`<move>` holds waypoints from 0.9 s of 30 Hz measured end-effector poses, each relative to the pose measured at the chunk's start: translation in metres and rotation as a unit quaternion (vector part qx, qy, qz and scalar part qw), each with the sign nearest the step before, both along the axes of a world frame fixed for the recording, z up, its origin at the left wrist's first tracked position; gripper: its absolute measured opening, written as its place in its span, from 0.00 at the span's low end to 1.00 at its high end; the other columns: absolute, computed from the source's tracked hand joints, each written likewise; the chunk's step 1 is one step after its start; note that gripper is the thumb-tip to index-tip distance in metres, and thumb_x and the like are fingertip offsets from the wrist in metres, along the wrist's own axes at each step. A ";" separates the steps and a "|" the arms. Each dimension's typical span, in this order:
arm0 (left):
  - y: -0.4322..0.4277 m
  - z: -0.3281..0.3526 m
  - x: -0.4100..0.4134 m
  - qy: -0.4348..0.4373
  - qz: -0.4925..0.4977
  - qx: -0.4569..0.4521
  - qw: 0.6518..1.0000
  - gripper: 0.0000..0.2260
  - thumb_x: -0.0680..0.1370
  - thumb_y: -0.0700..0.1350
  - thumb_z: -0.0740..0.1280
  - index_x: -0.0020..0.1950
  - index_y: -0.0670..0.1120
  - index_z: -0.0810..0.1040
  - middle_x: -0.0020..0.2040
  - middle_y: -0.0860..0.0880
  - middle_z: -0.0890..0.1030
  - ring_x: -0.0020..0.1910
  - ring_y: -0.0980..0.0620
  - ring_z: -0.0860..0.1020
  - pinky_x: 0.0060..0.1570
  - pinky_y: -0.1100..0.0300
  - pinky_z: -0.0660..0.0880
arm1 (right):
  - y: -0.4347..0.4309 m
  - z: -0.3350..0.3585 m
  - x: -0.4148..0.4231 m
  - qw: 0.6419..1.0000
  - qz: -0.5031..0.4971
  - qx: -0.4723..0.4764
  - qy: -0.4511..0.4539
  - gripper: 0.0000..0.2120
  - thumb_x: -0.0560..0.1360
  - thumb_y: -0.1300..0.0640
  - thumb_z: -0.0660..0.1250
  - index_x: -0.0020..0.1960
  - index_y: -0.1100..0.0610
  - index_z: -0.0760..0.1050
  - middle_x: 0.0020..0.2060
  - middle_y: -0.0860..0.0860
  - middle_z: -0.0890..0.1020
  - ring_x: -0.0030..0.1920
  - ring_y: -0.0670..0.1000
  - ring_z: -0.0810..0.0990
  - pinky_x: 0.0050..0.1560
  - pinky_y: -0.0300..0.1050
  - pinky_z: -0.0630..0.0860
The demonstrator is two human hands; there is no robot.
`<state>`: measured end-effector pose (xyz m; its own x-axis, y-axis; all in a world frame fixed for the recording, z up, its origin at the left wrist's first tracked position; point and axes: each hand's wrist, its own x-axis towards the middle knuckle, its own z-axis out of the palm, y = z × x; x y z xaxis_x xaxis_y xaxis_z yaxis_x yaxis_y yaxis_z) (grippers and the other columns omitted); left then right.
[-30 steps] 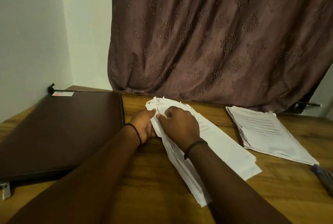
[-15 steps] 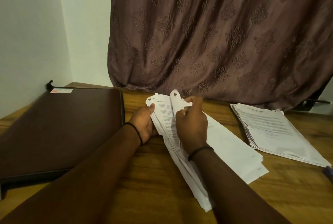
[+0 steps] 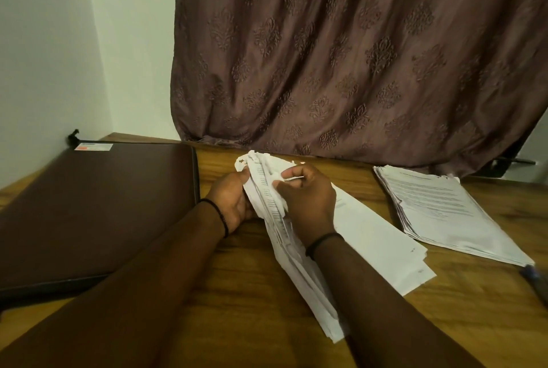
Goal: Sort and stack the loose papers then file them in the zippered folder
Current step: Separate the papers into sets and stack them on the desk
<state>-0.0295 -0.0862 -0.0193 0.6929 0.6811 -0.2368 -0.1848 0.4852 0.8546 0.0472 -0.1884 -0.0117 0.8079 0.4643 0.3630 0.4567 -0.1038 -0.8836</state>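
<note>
Fingers (image 3: 285, 173), left hand (image 3: 231, 203), right hand (image 3: 308, 200): pinch paper stack (image 3: 366, 234) far end | axis far-left to near-right

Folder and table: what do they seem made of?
Folder: dark brown leather or imitation, judging by its smooth, faintly sheened cover and raised edge trim. Table: wood or wood-look laminate, matte mid-brown with wavy grain lines; the look cannot settle which.
</note>
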 end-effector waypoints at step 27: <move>-0.006 0.002 -0.002 0.023 -0.007 0.073 0.997 0.11 0.84 0.46 0.56 0.53 0.48 0.79 0.41 0.48 0.86 0.37 0.49 0.84 0.32 0.53 0.81 | -0.003 0.000 -0.003 0.971 0.041 -0.139 -0.188 0.16 0.79 0.49 0.65 0.61 0.56 0.81 0.60 0.50 0.82 0.59 0.48 0.78 0.65 0.42 0.71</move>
